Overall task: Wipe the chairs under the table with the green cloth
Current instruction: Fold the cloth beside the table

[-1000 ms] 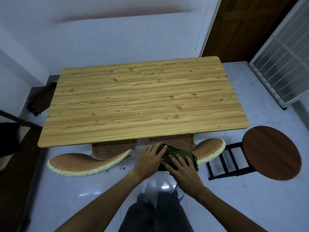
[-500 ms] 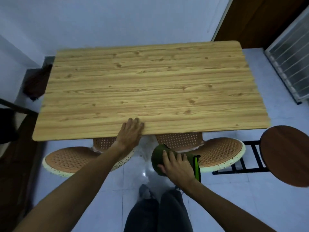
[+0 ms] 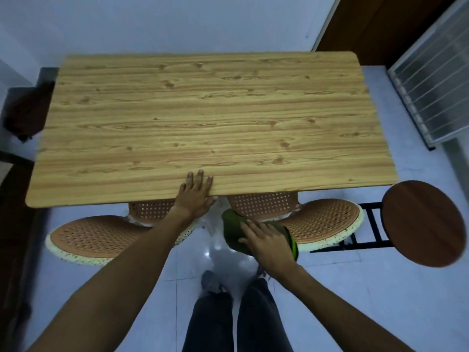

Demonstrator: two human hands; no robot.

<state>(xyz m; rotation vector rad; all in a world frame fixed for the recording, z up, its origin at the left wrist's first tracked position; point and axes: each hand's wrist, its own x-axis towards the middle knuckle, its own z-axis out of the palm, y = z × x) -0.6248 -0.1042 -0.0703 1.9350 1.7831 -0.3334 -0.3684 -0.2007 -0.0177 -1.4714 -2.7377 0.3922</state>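
Two brown woven chairs with pale rims are tucked under the wooden table [image 3: 203, 118]. The left chair [image 3: 94, 237] and the right chair [image 3: 327, 222] show only their curved backs and part of their seats. My right hand [image 3: 269, 245] presses the dark green cloth [image 3: 234, 231] flat against the left end of the right chair's back. My left hand [image 3: 196, 196] lies palm down on the table's front edge, fingers spread, thumb under the edge.
A round dark wooden stool [image 3: 423, 222] on a black frame stands at the right, close to the right chair. White floor tiles lie around my legs [image 3: 233, 318]. A dark object [image 3: 25, 110] sits at the table's left end; a door and grille are at the back right.
My left hand left the cloth and moved up onto the table's front edge. My right hand stayed on the cloth at the right chair.
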